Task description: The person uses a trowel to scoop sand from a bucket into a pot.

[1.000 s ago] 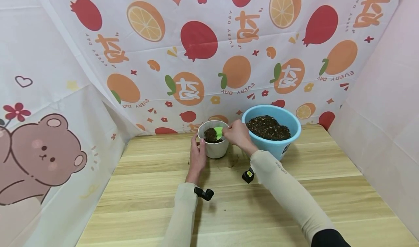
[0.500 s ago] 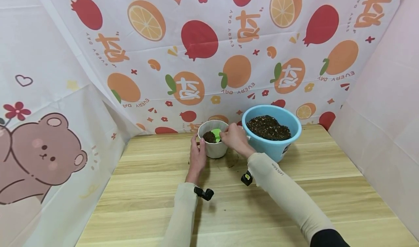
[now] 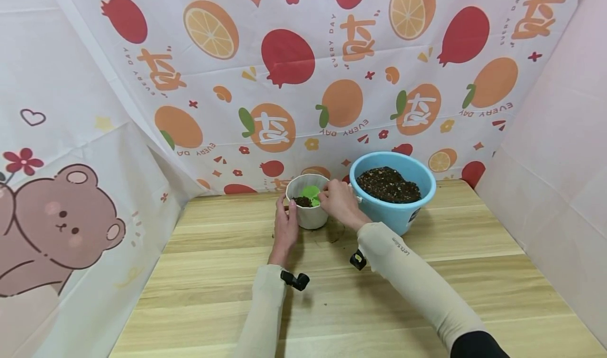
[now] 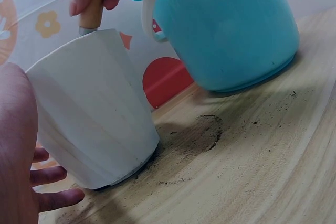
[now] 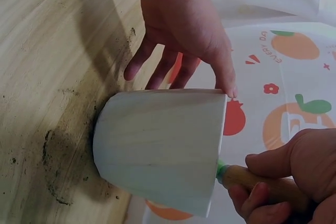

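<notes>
A white ribbed plant pot stands upright near the back of the table, with dark soil inside. My left hand steadies it from the left, thumb at the rim and fingers extended along its side, as the right wrist view shows. My right hand grips the wooden handle of a small garden trowel. The trowel's green blade is down inside the pot, partly bare. In the left wrist view the pot wall hides the blade, and only the handle shows above the rim.
Right beside the pot is a light blue bucket of dark potting soil, its white handle hanging at the side. Soil crumbs lie on the wooden table. A fruit-print cloth hangs close behind.
The clump of soil on the trowel has slid off into the pot, baring more of the green blade. My right hand has shifted slightly lower; the left hand keeps its place.
</notes>
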`<state>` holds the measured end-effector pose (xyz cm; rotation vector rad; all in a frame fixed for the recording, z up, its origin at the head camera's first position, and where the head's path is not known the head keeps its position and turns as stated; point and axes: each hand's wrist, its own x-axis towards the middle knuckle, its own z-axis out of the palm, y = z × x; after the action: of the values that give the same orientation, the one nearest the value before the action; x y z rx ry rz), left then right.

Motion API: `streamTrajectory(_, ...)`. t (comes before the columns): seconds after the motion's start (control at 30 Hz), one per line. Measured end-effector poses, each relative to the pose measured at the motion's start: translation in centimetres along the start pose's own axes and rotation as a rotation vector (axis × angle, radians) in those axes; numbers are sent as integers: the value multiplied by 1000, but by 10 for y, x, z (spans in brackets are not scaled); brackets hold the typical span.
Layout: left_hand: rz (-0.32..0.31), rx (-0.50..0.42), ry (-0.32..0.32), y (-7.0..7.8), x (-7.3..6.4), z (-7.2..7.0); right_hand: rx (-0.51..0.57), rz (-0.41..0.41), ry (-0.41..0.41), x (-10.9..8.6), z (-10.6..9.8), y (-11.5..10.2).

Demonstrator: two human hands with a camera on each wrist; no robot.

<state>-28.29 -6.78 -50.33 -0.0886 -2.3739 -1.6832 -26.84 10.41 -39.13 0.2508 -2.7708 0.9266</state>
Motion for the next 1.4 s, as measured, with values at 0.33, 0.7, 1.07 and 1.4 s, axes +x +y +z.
streamTrajectory(0.33,9,-9,6,-2,1,0,-98,-58,67,0,-1,-3)
streamTrajectory(0.7,25,-11,31,0,0,0,-90,-25,119,-2,-17,-9)
streamTrajectory(1.07,22,-14,20,0,-1,0,50,13,239,-6,-65,-11)
streamTrajectory(1.4,16,-4,35,-1,1,1,126,79,328,-17,-120,15)
